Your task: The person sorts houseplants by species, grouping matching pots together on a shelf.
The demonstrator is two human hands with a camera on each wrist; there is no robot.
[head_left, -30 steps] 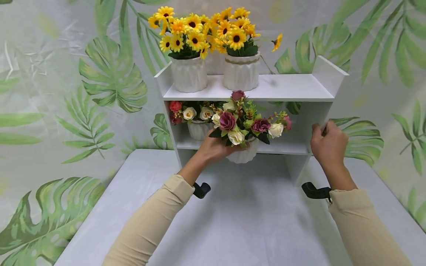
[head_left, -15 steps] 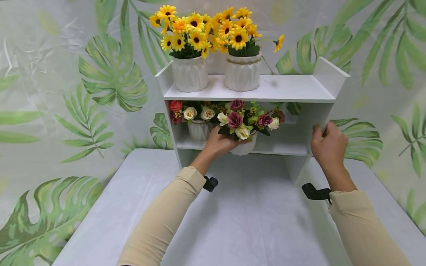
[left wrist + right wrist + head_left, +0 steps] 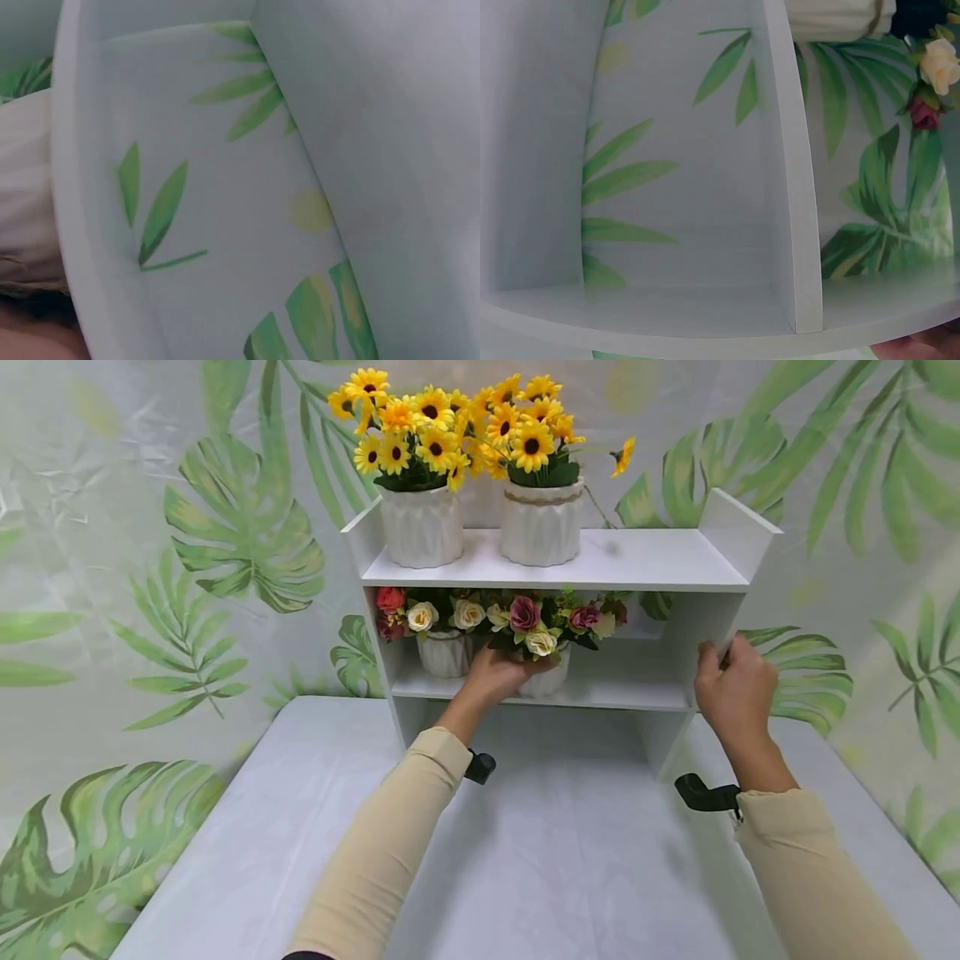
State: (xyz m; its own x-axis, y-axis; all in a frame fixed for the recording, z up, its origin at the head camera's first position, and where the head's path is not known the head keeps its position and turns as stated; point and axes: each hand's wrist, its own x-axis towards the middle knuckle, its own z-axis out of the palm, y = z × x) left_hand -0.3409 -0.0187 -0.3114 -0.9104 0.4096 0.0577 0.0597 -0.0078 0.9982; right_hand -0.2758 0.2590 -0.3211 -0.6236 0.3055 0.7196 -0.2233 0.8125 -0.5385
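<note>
My left hand (image 3: 501, 677) grips the white ribbed pot of purple and cream artificial roses (image 3: 549, 678), which is at the middle board of the white shelf (image 3: 652, 562). In the left wrist view, the pot (image 3: 28, 195) shows beyond the board's edge, with a bit of the hand (image 3: 37, 336) below it. My right hand (image 3: 737, 687) holds the front edge of the shelf's right side panel, its fingers curled. Only a corner of that hand (image 3: 924, 343) enters the right wrist view. To the left on the same board stands another potted rose plant (image 3: 444, 653), red and cream.
Two white pots of yellow sunflowers, one on the left (image 3: 423, 527) and one in the middle (image 3: 542, 527), stand on the top board. The shelf rests on a white-covered table (image 3: 570, 860). Leaf-printed cloth (image 3: 247, 527) hangs behind.
My left hand has carried the purple and cream rose pot back into the middle compartment, its flowers now under the top board. The right hand keeps its hold on the side panel.
</note>
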